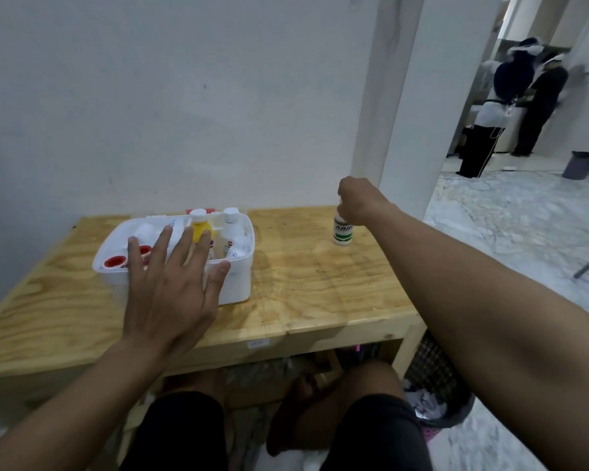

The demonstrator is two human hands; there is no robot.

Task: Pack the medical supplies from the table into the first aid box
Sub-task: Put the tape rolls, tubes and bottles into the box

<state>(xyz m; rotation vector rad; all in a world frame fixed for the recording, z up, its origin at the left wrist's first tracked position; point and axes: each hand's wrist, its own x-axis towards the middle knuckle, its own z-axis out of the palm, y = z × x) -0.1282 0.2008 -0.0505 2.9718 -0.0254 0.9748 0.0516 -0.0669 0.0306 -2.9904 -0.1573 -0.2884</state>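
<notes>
- Gripping from above: right hand [356, 198] has its fingers [344, 205] curled round the cap end of the green-labelled bottle [342, 234]. Cannot tell whether the base sits on the tabletop [320, 283] or is just clear of it.
- Left hand [170, 287] is spread flat with straight, wide fingers and holds nothing. It hangs over the near wall of the first aid box [235, 287]; contact with the rim is unclear.
- Bottle stands well apart from the box, to its right, towards the back of the tabletop.
- Box holds a yellow bottle [200, 231] and a white bottle [230, 234], both upright, with red-capped items [114, 262] at the left end.
- Risks, as judged:
  - The cap-only hold may let the bottle swing or slip in transit.
  - Little room is left inside, so lowering it could topple the upright bottles.
  - The spread left hand may block the opening.
</notes>
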